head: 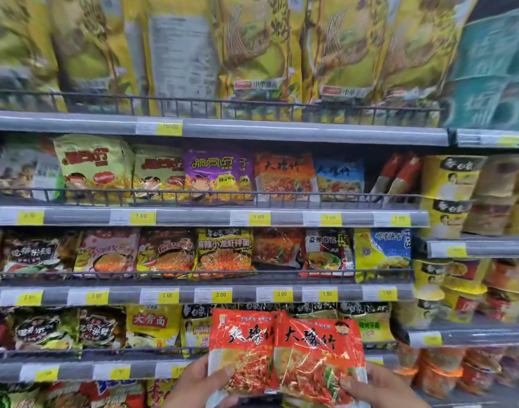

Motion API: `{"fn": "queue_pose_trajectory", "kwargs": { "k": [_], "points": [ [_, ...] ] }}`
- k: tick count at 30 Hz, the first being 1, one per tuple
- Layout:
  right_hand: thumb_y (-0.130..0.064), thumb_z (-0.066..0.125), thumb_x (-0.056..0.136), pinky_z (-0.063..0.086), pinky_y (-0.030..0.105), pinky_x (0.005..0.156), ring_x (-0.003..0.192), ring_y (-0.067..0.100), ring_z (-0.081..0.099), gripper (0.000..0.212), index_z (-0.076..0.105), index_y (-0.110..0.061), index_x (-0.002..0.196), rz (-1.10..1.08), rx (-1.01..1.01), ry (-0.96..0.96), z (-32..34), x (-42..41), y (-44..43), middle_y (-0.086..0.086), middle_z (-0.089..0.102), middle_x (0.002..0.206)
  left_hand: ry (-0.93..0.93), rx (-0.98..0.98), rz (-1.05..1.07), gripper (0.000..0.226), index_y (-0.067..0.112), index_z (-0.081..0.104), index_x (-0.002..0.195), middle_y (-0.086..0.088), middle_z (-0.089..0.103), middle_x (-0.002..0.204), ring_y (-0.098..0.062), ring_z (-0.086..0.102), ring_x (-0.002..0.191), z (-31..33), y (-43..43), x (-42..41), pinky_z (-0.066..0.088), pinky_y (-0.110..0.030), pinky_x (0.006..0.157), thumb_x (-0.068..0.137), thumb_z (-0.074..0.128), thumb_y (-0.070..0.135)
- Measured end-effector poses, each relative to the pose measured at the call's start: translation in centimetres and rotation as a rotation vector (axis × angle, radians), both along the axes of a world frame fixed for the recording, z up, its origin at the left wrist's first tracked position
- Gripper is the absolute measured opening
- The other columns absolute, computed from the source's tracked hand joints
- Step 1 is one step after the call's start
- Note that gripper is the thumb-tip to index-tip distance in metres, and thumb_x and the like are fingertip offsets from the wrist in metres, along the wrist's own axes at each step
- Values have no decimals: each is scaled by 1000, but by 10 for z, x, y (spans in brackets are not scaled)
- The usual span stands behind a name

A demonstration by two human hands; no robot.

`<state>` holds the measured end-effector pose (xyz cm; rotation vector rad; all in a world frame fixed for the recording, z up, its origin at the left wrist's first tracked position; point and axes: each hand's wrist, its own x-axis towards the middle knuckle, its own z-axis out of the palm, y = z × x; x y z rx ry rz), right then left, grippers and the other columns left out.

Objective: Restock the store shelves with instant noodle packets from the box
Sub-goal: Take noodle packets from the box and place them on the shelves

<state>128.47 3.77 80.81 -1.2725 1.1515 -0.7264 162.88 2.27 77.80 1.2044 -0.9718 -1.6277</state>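
I hold two red instant noodle packets upright side by side, low in the view, in front of the shelves. My left hand [200, 385] grips the left packet [242, 348] by its lower left corner, thumb on the front. My right hand [378, 388] grips the right packet [318, 354] at its lower right edge. A matching orange-red packet [284, 175] stands on the second shelf, behind the wire rail, between a purple packet [215, 175] and a blue one [339, 178]. The box is out of view.
Four grey shelves with yellow price tags [142, 217] and black wire rails [193, 195] are packed with noodle packets. Tall yellow bags [252, 48] fill the top shelf. Yellow cup noodles [455, 184] are stacked at the right.
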Motion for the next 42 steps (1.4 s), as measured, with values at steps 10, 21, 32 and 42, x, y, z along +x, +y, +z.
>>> {"fn": "queue_pose_trajectory", "kwargs": {
  "k": [10, 21, 32, 42],
  "points": [
    [-31, 79, 80, 21, 22, 44, 46, 10, 29, 40, 67, -7, 110, -233, -45, 36, 54, 14, -37, -1, 64, 65, 87, 67, 132, 27, 7, 73, 110, -8, 69, 116, -29, 62, 106, 4, 10, -9, 61, -41, 71, 84, 75, 4],
    [-27, 78, 86, 20, 22, 38, 39, 10, 23, 31, 49, -15, 81, -430, -145, 52, 99, 40, -145, -4, 36, 46, 65, 152, 208, 37, 8, 72, 114, -10, 69, 120, -34, 63, 111, -14, 36, 13, 61, -44, 79, 78, 81, 8],
    [-16, 76, 88, 38, 26, 45, 46, 14, 51, 22, 63, -3, 99, -393, -288, 321, 97, 61, -212, 10, 64, 63, 60, 179, 284, 35, 9, 71, 115, -12, 65, 124, -38, 61, 114, -16, 53, 34, 63, -42, 73, 81, 77, 7],
    [-26, 75, 88, 54, 44, 90, 99, 24, 63, 39, 55, -8, 116, -448, -516, 507, 85, 65, -191, 4, 62, 111, 105, 188, 276, 34, 9, 72, 113, -11, 68, 121, -33, 63, 111, -12, 46, 20, 62, -39, 66, 79, 78, 7]
  ]
}}
